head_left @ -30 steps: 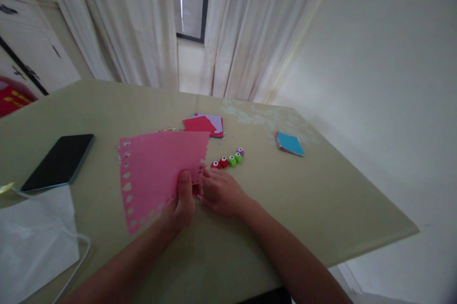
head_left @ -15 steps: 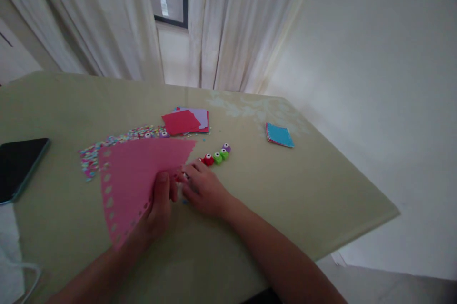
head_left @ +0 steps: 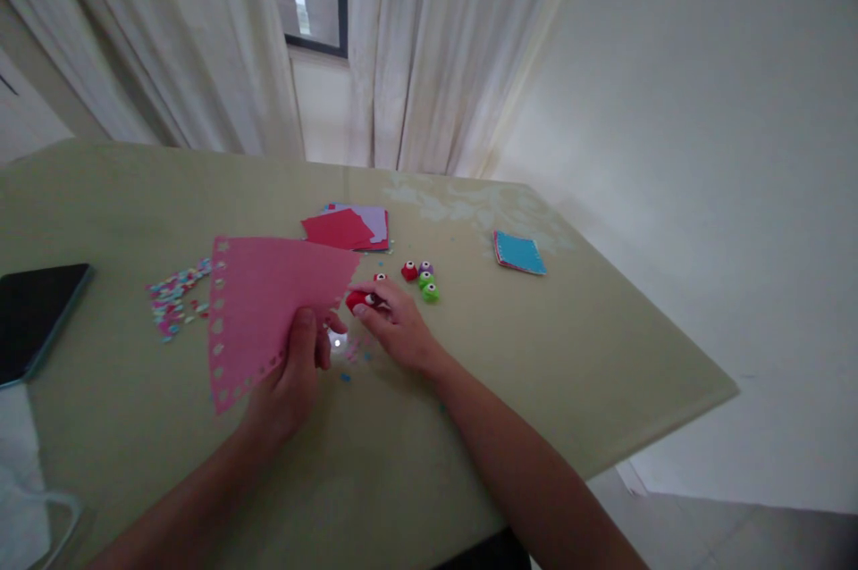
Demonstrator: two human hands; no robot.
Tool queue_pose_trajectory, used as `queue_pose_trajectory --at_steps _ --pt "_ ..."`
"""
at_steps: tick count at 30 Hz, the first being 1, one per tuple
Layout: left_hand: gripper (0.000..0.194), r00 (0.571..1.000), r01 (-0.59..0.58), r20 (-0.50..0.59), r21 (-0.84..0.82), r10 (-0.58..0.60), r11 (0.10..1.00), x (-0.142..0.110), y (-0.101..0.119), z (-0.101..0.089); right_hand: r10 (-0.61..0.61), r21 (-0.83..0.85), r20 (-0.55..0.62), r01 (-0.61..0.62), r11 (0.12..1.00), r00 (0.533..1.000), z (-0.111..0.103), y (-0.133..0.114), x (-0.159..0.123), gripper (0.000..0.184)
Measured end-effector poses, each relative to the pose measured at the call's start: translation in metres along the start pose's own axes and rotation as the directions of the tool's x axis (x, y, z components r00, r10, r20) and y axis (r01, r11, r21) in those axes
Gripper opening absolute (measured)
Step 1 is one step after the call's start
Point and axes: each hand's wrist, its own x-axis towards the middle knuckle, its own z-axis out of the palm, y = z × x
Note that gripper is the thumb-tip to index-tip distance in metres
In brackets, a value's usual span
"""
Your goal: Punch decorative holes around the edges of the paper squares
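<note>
My left hand (head_left: 298, 373) is closed on a sheet of pink paper (head_left: 272, 306), thumb on top, with punched holes along several of its edges. My right hand (head_left: 402, 329) grips a small red craft punch (head_left: 360, 300) right beside the paper's right edge; whether the paper sits inside the punch I cannot tell. Just beyond the right fingers stand more small punches with eye-like tops: a red punch (head_left: 409, 271), a purple punch (head_left: 426, 267) and a green punch (head_left: 430, 292). Another red one is partly hidden behind the right hand. Blue and pink paper bits (head_left: 346, 378) lie beneath.
Colourful confetti (head_left: 171, 297) spreads behind and left of the pink sheet. Red and lilac papers (head_left: 341, 229) are stacked at the back, and a blue-topped stack (head_left: 520, 253) lies to the right. A dark phone (head_left: 37, 315) and white tissue (head_left: 23, 472) are at the left.
My right hand has drawn a red punch up to the paper's right edge, uncovering paper bits below. The pink sheet has turned and shifted right. The other punches now stand in a tighter cluster.
</note>
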Motion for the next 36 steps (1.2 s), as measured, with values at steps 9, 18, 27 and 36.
queue_pose_trajectory --at_steps 9,18,27,36 --pt "0.054 1.000 0.020 -0.012 -0.035 -0.021 0.999 0.004 -0.002 -0.001 0.298 0.504 -0.314 -0.108 0.857 0.901 -0.002 0.019 0.026 0.024" --pt "0.044 0.987 0.143 0.078 -0.019 -0.141 0.990 0.016 -0.007 -0.003 0.355 0.764 -0.221 -0.065 0.641 0.908 -0.021 -0.020 0.007 0.037" --pt "0.040 0.987 0.158 0.035 -0.102 -0.155 0.982 0.018 -0.002 -0.001 0.486 0.746 -0.002 -0.323 0.582 0.874 -0.009 -0.025 -0.002 0.048" --pt "0.041 0.985 0.169 0.027 -0.058 -0.168 0.984 0.018 -0.006 0.002 0.452 0.650 0.075 -0.387 0.654 0.889 0.000 -0.024 -0.005 0.062"
